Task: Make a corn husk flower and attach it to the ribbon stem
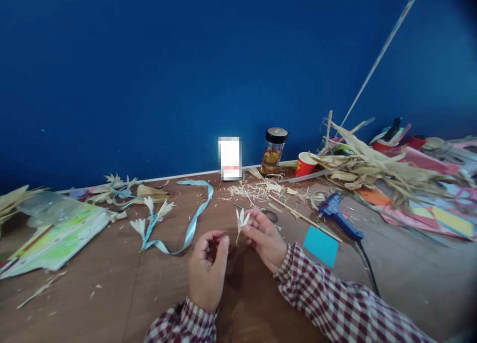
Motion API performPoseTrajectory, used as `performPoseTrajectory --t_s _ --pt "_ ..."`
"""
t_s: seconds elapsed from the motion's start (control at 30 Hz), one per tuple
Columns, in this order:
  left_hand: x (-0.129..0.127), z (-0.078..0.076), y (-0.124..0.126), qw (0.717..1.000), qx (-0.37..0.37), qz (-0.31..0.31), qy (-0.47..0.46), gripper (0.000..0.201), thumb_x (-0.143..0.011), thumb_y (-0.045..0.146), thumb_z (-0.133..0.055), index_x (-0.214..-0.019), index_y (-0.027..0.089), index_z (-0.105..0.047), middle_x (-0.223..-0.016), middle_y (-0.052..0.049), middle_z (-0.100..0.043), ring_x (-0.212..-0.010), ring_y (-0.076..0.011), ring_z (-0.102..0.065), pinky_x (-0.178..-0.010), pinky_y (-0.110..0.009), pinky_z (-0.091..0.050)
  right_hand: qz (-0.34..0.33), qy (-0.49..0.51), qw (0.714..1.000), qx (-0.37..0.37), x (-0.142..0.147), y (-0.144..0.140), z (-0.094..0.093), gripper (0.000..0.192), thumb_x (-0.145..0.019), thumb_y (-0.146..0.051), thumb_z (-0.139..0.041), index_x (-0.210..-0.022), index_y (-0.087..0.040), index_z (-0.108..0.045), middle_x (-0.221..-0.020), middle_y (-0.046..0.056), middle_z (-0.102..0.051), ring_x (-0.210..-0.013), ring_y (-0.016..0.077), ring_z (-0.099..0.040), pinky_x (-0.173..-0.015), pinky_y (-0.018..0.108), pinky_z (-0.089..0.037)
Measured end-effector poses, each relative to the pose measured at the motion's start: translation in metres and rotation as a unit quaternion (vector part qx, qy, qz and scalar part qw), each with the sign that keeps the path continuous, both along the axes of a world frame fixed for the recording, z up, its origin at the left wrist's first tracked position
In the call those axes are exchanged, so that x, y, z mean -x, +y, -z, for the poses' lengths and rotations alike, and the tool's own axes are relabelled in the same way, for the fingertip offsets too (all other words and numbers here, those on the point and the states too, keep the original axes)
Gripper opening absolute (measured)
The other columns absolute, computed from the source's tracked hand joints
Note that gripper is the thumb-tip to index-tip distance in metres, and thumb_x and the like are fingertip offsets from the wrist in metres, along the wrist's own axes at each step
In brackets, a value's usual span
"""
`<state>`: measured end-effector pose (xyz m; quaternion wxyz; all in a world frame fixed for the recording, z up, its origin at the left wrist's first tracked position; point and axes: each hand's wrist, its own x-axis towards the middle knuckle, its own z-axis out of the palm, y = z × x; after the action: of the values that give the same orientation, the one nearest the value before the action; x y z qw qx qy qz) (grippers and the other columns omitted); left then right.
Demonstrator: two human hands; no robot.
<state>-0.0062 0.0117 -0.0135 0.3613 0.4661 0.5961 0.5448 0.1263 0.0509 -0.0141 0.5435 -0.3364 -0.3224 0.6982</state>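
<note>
A small white flower with pointed petals, seemingly made of corn husk (242, 219), stands upright in the fingertips of my right hand (265, 238). Thumb and fingers pinch it at the side of its petals, and its thin pale stem hangs down. My left hand (208, 271) is just left of the stem, apart from it. Its fingers are curled in towards the thumb; whether anything small is inside them is hidden. Scissors (269, 215) lie partly behind my right hand. To the left, a finished-looking sprig of white husk flowers (151, 221) has a light blue ribbon (192, 228) trailing from it.
A blue glue gun (341, 217) with a black cord and a blue paper square (321, 246) lie at right. Husk scraps (257, 191), a lidded jar (274, 151), a red paper cup (305, 164) and piled dry husks (372, 161) sit behind. A painted paper (63, 238) lies left.
</note>
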Motion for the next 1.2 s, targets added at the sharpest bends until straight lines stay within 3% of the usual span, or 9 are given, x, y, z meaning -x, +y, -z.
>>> performPoseTrajectory --t_s 0.2,0.37,0.53,0.73,0.9,1.2 --pt "-0.0048 0.0060 -0.0016 0.998 -0.004 0.067 0.011 0.023 -0.067 0.028 -0.064 -0.085 0.019 -0.053 -0.079 -0.003 -0.062 -0.073 -0.0174 -0.061 -0.068 -0.029 -0.049 -0.013 0.013 1.000 0.008 0.0037 -0.0041 -0.0004 0.035 -0.062 -0.021 -0.071 -0.091 -0.021 -0.050 -0.065 -0.006 -0.047 -0.053 0.0060 -0.041 -0.046 0.016 -0.033" --pt "-0.0005 0.0072 0.0003 0.999 0.006 0.041 0.025 0.021 -0.069 0.028 -0.062 -0.086 0.018 -0.055 -0.076 -0.004 -0.064 -0.071 -0.0182 -0.062 -0.066 -0.030 -0.049 -0.014 -0.017 1.000 -0.002 0.0034 -0.0039 0.0016 0.035 -0.063 -0.022 -0.070 -0.092 -0.021 -0.051 -0.067 -0.005 -0.049 -0.054 0.0065 -0.042 -0.045 0.016 -0.034" --pt "0.0023 0.0018 0.0032 0.998 0.040 0.028 -0.036 0.027 -0.068 0.030 -0.062 -0.090 0.018 -0.051 -0.075 -0.003 -0.065 -0.069 -0.0164 -0.061 -0.066 -0.029 -0.049 0.008 -0.075 0.996 -0.045 0.0008 -0.0018 0.0055 0.033 -0.068 -0.023 -0.066 -0.097 -0.021 -0.052 -0.084 0.000 -0.052 -0.063 0.0080 -0.047 -0.047 0.016 -0.037" --pt "0.0023 0.0043 0.0063 0.995 0.048 0.033 -0.075 0.028 -0.068 0.030 -0.063 -0.089 0.019 -0.048 -0.074 -0.002 -0.064 -0.069 -0.0150 -0.060 -0.065 -0.027 -0.048 -0.005 -0.130 0.990 -0.046 0.0003 -0.0014 0.0062 0.022 -0.073 -0.028 -0.060 -0.092 -0.018 -0.055 -0.073 -0.002 -0.050 -0.057 0.0066 -0.045 -0.046 0.016 -0.036" --pt "0.0007 0.0052 0.0049 0.996 0.038 0.036 -0.079 0.025 -0.066 0.029 -0.065 -0.084 0.018 -0.050 -0.073 -0.001 -0.063 -0.070 -0.0142 -0.059 -0.066 -0.025 -0.046 -0.037 -0.179 0.979 -0.095 0.0000 -0.0036 0.0021 0.016 -0.076 -0.028 -0.057 -0.085 -0.016 -0.057 -0.066 -0.003 -0.050 -0.055 0.0071 -0.042 -0.048 0.018 -0.036" --pt "0.0006 0.0100 0.0082 0.967 0.073 0.061 -0.237 0.030 -0.068 0.025 -0.066 -0.090 0.018 -0.046 -0.069 0.003 -0.061 -0.063 -0.0084 -0.058 -0.065 -0.021 -0.045 0.007 -0.186 0.979 -0.080 -0.0034 -0.0010 0.0024 0.019 -0.072 -0.020 -0.056 -0.091 -0.018 -0.053 -0.055 -0.009 -0.035 -0.045 0.0049 -0.031 -0.043 0.018 -0.024"
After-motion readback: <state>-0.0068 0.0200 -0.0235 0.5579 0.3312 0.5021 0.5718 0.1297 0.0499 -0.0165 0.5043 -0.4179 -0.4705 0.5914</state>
